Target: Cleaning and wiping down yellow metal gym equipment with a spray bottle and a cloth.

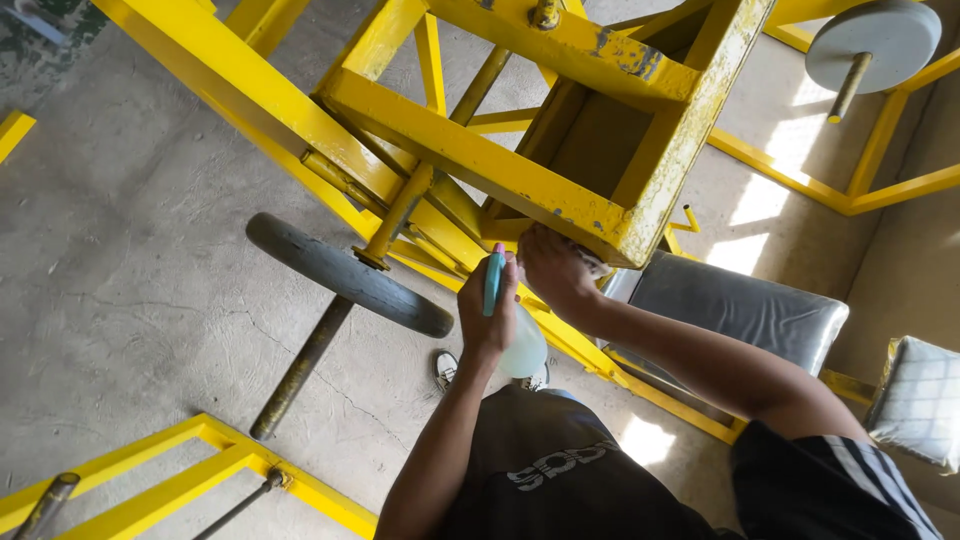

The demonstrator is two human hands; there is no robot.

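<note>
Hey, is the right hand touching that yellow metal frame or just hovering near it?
Touching. In the head view the right hand is pressed up against the underside of the yellow frame, with no gap showing between them. The left hand holds a spray bottle.

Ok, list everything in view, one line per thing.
machine frame: one, chipped yellow, upper centre
weight plates: two, grey, one on a bar at centre left, one top right
padded seat: one, black, right of centre
cushion: one, pale checked, right edge
floor frame: one, yellow, bottom left
concrete floor: grey
spray bottle: one, clear with teal trigger, in left hand
left hand: grips the bottle
right hand: against the frame's corner
</note>
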